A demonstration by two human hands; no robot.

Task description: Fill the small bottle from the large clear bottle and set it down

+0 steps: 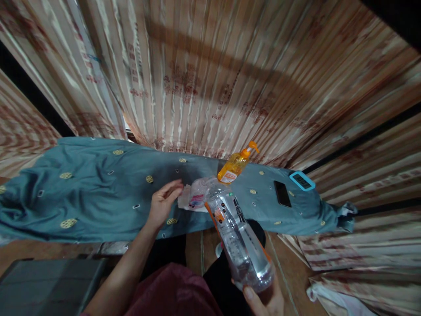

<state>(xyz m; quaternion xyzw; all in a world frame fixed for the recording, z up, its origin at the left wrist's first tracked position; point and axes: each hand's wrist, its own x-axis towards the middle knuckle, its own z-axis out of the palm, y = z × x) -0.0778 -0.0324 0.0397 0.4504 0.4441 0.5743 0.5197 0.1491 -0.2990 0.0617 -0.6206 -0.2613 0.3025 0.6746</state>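
Note:
My right hand (265, 300) grips a large clear plastic bottle (240, 239) near its base, at the lower right. The bottle is tilted, its narrower end pointing away from me, and bears a printed label with orange and black marks. Over the cloth, my left hand (166, 199) is held with its fingers partly bent and nothing visible in them. Just right of its fingertips lies a crumpled, see-through plastic packet (199, 193) with pink and blue print, along with something white. The bottle's narrower end overlaps the packet in view; whether they touch I cannot tell.
An orange pump bottle (233, 169) stands at the far edge of the table with a green patterned cloth (108, 188). To the right lie a black phone (282, 194) and a blue-framed digital timer (301, 181). A grey box (49, 285) is at lower left. Wrapped, striped panels (204, 79) rise behind.

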